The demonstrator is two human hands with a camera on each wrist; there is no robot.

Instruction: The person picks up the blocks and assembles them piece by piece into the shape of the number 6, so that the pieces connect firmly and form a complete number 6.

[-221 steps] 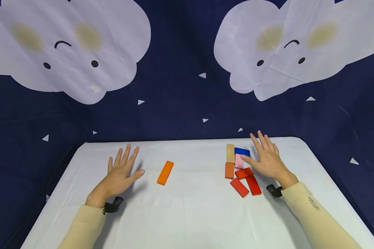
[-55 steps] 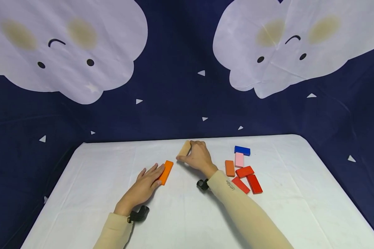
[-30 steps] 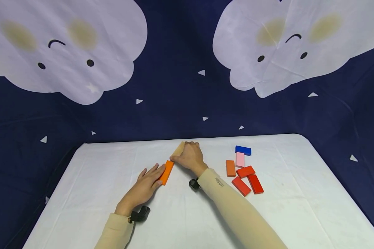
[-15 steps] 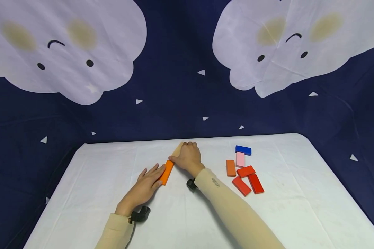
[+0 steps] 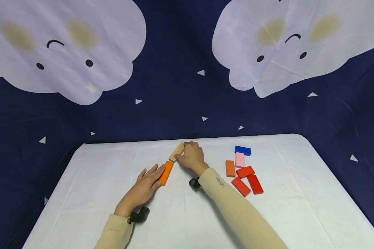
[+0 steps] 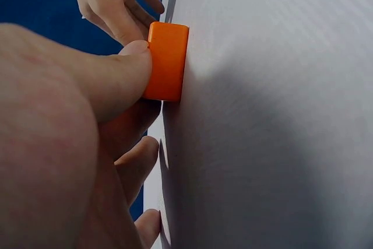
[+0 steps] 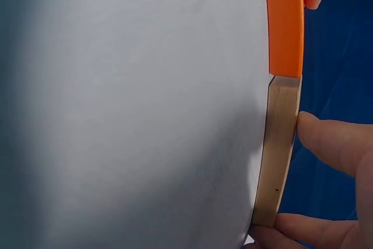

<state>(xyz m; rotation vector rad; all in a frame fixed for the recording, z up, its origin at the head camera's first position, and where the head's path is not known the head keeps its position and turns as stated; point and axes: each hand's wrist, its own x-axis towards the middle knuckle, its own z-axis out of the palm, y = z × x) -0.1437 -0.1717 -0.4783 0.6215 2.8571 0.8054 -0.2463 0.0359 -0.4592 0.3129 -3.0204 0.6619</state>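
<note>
An orange block (image 5: 166,173) lies slanted on the white table, left of centre. My left hand (image 5: 144,186) holds it, the thumb at its near end and other fingers along its left side; the left wrist view shows the thumb against the orange block (image 6: 168,62). A plain wooden block (image 5: 176,152) continues the line from its far end. The right wrist view shows the wooden block (image 7: 275,150) end to end with the orange one, with at most a sliver of gap. My right hand (image 5: 191,155) holds the wooden block, thumb at its side, fingertips at its far end.
To the right lie a blue block (image 5: 242,150), a pink block (image 5: 239,160), a brownish-orange block (image 5: 230,168) and three red blocks (image 5: 241,186), close together. Behind the table's far edge hangs a dark blue cloth (image 5: 174,114) with white clouds.
The right hand has brought the wooden block from the group on the right to the orange block's far end. Its thumb has just slid back along the block. The left hand has come onto the orange block.
</note>
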